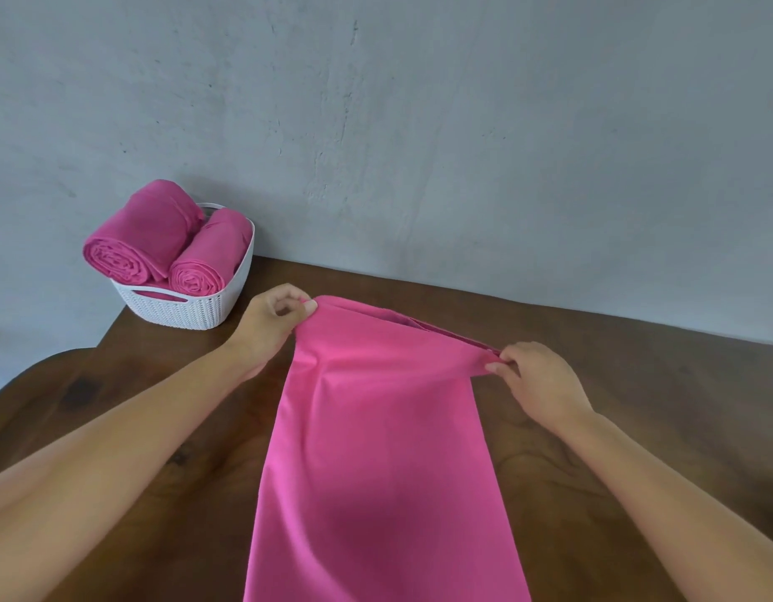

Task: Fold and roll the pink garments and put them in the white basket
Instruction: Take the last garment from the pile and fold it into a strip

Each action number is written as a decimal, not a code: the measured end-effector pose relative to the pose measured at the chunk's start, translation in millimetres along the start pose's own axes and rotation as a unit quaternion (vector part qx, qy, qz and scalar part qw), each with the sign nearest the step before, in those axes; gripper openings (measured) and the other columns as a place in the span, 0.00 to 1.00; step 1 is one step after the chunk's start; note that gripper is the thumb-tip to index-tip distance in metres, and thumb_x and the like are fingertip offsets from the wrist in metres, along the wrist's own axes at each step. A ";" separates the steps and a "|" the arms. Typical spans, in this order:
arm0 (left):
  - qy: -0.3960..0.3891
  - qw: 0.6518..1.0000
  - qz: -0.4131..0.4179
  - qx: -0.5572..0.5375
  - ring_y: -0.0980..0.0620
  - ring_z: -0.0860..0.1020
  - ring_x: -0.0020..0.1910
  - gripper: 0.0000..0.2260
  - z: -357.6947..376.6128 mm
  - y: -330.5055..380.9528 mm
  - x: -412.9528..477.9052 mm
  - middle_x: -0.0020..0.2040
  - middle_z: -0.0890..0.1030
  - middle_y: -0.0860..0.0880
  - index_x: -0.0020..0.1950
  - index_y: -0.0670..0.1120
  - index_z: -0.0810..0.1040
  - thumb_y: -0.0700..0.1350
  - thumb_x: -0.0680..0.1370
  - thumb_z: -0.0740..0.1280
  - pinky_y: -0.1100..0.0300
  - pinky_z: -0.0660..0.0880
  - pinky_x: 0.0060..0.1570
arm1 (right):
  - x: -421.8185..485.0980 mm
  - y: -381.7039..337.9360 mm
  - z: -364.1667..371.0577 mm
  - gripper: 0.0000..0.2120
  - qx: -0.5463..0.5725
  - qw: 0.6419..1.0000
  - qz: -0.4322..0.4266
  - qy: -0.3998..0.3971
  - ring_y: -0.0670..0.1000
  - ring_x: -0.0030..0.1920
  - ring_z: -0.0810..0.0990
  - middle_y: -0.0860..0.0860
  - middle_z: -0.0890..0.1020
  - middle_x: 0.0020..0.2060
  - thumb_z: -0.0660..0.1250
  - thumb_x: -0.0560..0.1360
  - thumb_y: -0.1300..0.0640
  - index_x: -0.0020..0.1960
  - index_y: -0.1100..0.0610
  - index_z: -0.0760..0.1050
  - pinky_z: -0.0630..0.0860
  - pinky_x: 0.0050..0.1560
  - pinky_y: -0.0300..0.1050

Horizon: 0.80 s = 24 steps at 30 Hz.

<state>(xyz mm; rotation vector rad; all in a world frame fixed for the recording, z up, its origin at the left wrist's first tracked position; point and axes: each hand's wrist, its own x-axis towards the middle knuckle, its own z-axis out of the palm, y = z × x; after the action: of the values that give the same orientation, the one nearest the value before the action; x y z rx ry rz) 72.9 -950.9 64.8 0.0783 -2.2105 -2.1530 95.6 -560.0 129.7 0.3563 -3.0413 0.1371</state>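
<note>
While both hands hold the pink garment [376, 449] taut by its far edge, the weak spot is how little cloth each grip has. The left hand [274, 325] pinches the far left corner between thumb and fingertips. The right hand [539, 382] pinches the far right corner the same way, so both grips are clamped on the garment alone. The garment stretches lengthwise over the wooden surface [636, 406], running toward the person and out of the bottom of the view. Between the hands the far edge gapes and shows a second layer. An uneven pull could likely slide the layers apart, so the fold comes out crooked and the roll loose. The white basket [202, 312] stands at the far left corner of the surface, well apart from the hands. Its pink rolls [133, 241] are heaped above the rim, so another roll could topple off or nudge the basket toward the edge.
</note>
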 end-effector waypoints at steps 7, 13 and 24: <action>0.024 0.999 0.033 -0.031 0.52 0.83 0.44 0.07 1.5 12.0 -12.3 0.46 0.85 0.41 0.52 0.34 0.82 0.37 0.77 0.73 0.62 0.80 0.48 | -19.2 4.5 6.0 0.10 0.061 0.997 -0.027 0.038 0.48 0.39 0.73 0.47 0.76 0.36 0.65 0.81 0.55 0.42 0.55 0.75 0.75 0.41 0.49; 0.059 0.996 0.067 -0.019 0.52 0.82 0.46 0.02 7.2 35.0 -25.1 0.46 0.84 0.44 0.47 0.41 0.83 0.37 0.76 0.75 0.60 0.79 0.52 | -27.6 6.0 -5.5 0.07 0.065 0.993 -0.045 0.085 0.52 0.44 0.74 0.50 0.79 0.40 0.64 0.83 0.58 0.53 0.58 0.81 0.75 0.44 0.54; 0.138 0.984 0.101 0.044 0.60 0.81 0.37 0.09 30.6 73.0 -97.3 0.42 0.84 0.44 0.48 0.35 0.82 0.39 0.73 0.78 0.70 0.77 0.43 | -95.8 26.8 -34.6 0.11 0.071 0.986 -0.048 0.142 0.44 0.45 0.74 0.43 0.78 0.43 0.64 0.81 0.46 0.50 0.52 0.80 0.72 0.43 0.42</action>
<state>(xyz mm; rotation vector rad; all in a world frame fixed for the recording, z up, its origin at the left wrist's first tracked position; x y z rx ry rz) 167.8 -911.3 136.6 0.1407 -2.0571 -1.8187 184.5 -508.9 153.6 0.4500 -2.7351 0.3674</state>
